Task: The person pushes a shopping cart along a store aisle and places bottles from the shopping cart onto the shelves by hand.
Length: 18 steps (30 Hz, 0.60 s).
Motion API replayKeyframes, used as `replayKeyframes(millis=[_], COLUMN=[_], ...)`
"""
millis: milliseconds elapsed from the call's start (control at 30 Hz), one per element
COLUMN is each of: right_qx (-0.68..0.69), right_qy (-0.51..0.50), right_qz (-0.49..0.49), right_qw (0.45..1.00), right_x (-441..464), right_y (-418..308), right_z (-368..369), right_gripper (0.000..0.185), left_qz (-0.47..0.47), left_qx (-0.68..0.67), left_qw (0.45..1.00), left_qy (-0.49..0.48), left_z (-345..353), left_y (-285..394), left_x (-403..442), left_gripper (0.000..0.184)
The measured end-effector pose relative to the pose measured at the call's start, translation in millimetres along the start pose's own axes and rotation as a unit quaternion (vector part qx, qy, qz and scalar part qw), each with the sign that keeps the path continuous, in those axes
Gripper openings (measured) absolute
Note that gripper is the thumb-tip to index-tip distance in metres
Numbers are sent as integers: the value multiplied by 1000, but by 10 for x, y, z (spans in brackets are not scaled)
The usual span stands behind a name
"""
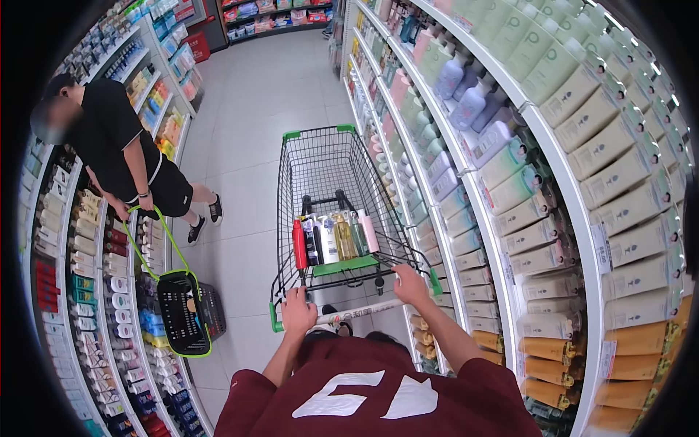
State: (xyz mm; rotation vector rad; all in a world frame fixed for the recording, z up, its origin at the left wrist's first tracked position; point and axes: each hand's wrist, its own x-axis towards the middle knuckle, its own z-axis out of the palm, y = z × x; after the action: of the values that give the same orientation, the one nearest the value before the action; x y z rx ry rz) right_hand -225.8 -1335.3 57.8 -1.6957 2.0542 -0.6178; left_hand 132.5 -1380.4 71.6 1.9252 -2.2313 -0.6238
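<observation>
A wire shopping cart [320,156] with green corners stands right in front of me. My left hand [298,312] is closed around the left part of its handlebar [357,312], and my right hand [411,285] grips the right end. In the cart's near end several bottles stand upright in a row: a red bottle [299,245], dark ones, a white bottle [326,240], a yellowish bottle [344,237], a green bottle [359,237] and a pink bottle [367,231]. A green flap [342,266] lies just on the near side of them.
Shelves of tubes [597,153] and pump bottles [472,104] run close along the right. At left, a person [120,138] in black faces another shelf, holding the green handle of a black basket [182,313]. Tiled floor [251,102] leads to a far shelf [277,18].
</observation>
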Motion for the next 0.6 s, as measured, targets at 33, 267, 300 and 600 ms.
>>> replayKeyframes(millis=[33,267,300,600], right_qx=[3,5,11,16], right_qy=[7,10,12,2], right_qz=[-11,-3,-15,-2], right_qw=[1000,1000,1000,1000], right_x=[107,776,867,1574], right_y=[5,-99,-93,-129], right_z=[14,2,21,19], right_gripper=[37,36,37,36], left_qz=[1,-6,-7,-14], left_qx=[5,18,14,7], left_qw=[1000,1000,1000,1000], left_qy=[-6,-9,-5,-6], left_z=[-34,-139,-191,-361], left_y=[10,4,15,53], left_x=[98,777,855,1555], left_gripper=[57,56,55,53])
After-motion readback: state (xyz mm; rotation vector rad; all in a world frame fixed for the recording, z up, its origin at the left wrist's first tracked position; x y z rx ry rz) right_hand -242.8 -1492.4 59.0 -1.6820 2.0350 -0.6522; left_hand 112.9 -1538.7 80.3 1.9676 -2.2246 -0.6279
